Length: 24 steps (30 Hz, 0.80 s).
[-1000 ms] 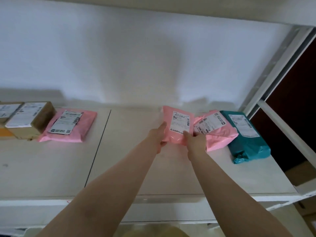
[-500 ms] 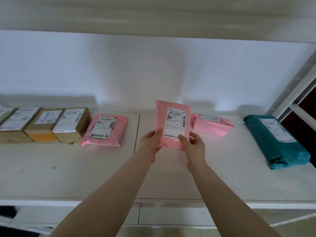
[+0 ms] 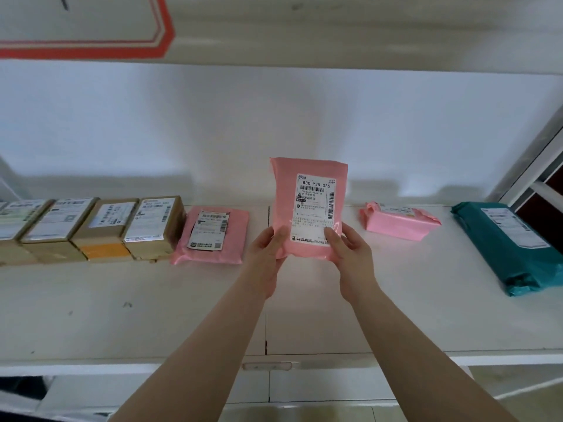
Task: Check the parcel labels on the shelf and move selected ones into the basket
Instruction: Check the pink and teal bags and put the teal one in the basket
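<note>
I hold a pink parcel (image 3: pixel 309 196) upright above the white shelf (image 3: pixel 122 315), its white label facing me. My left hand (image 3: pixel 268 257) grips its lower left corner and my right hand (image 3: pixel 350 257) grips its lower right corner, thumbs on the front. On the shelf lie another pink parcel (image 3: pixel 211 236) to the left, a small pink parcel (image 3: pixel 399 222) to the right and a teal parcel (image 3: pixel 511 245) at the far right. A row of several brown cardboard boxes (image 3: pixel 152 228) stands at the left. No basket is in view.
The shelf above (image 3: pixel 335 32) overhangs the space, with a red-edged sheet (image 3: pixel 91 25) on its front. A white metal upright (image 3: pixel 536 166) closes the right end. A seam (image 3: pixel 267 300) splits the shelf board under my hands.
The pink parcel has been lifted off the shelf and tipped upright, label toward me. The view has swung left and up, which brings more boxes into sight.
</note>
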Tool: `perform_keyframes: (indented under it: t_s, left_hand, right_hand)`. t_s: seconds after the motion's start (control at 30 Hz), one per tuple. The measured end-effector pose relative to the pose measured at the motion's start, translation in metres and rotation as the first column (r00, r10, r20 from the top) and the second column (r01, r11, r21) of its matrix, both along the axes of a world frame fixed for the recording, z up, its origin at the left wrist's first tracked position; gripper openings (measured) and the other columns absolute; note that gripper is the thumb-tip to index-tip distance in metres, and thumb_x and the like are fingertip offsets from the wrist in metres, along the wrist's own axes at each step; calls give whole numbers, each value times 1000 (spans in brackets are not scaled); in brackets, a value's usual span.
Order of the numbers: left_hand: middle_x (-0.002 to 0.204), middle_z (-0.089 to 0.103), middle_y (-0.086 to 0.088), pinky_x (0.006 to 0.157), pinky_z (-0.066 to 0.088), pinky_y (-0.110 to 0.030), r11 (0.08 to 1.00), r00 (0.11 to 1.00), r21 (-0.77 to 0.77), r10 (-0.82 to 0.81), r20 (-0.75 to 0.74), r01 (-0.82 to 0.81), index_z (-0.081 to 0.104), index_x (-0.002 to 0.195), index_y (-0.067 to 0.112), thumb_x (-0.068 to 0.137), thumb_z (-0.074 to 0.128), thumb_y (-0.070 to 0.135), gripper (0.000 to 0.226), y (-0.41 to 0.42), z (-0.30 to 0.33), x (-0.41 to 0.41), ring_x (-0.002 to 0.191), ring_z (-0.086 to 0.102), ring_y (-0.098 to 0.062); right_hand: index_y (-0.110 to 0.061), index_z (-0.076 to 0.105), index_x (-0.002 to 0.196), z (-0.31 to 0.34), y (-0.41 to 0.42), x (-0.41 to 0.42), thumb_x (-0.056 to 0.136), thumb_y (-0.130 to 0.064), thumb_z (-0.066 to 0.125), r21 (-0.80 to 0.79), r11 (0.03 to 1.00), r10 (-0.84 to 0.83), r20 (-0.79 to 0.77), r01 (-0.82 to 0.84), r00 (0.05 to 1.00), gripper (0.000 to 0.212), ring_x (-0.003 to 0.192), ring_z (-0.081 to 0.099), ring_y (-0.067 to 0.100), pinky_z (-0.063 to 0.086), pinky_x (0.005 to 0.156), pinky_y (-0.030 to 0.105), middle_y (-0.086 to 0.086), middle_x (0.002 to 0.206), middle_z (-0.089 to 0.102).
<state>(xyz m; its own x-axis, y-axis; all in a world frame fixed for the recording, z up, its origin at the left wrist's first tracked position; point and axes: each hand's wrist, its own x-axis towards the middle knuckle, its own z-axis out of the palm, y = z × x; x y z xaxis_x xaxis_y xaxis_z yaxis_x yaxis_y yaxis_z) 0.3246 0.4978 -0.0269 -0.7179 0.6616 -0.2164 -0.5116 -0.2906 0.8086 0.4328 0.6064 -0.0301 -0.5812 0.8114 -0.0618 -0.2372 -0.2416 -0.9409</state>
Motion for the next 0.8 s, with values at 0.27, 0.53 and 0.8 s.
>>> perform_keyframes:
  t_s: [0.27,0.53,0.8]
  left_hand:
    - [109,74,-4,95,53,-28,995,998,79,-59,-8,59,68,108,16,92,59,9,20,-29,-1,-9,103,69,-17]
    - [110,74,-4,99,49,-36,993,995,93,-69,-69,76,69,107,16,76,66,28,33,-45,6,-4,104,69,-19]
    - [103,76,-4,98,51,-35,993,999,118,-9,-33,13,70,102,15,92,59,17,15,-41,15,7,100,69,-19]
  right_hand:
    - [-7,65,127,1,-26,-7,91,-1,63,30,999,33,-73,-31,997,37,109,69,30,54,96,49,11,117,73]
    - [-7,66,125,1,-38,-1,89,1,63,50,998,40,-120,-34,992,37,114,67,32,49,102,53,13,120,72]
    - [-6,65,127,14,-35,5,87,2,65,55,998,49,-133,-42,990,41,114,66,33,47,103,55,14,120,71]
